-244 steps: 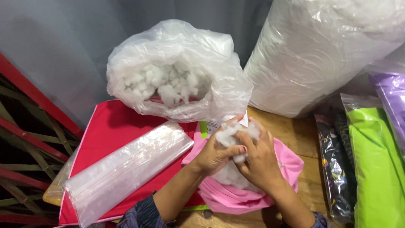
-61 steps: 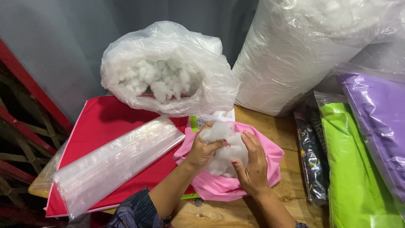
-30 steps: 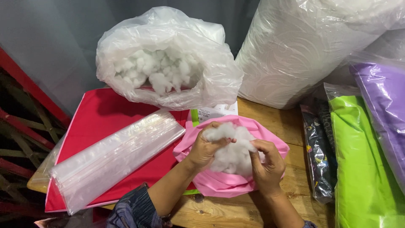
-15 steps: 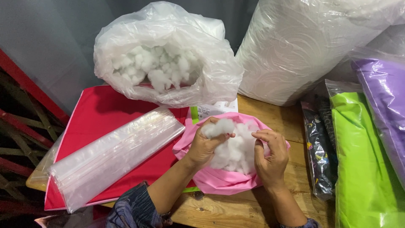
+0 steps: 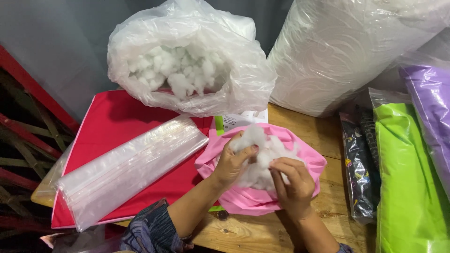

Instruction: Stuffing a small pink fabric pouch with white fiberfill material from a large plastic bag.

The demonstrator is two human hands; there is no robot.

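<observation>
Where the wooden table runs back to a grey curtain, a very large roll of white wadding in clear plastic leans at the far right, the biggest thing in view. Just left of it sits an open clear plastic bag of white stuffing, its mouth turned toward the near side and showing lumps of fluff. Under that bag a flat red fabric pack lies on the left part of the table, and across it rests a long stack of clear plastic bags, slanting from near left to far right. Along the right edge lie a bright green packed item, a purple one beyond it, and a dark patterned packet beside the green one on its left. In the near middle a pink fabric cover rests on the table, open at the top, with a clump of white stuffing bulging from it. Both hands are at this opening: the left hand is curled closed around the far left part of the clump, thumb over the fluff, while the right hand pinches the near right part with bent fingers. A small white paper tag shows just beyond the pink cover.
</observation>
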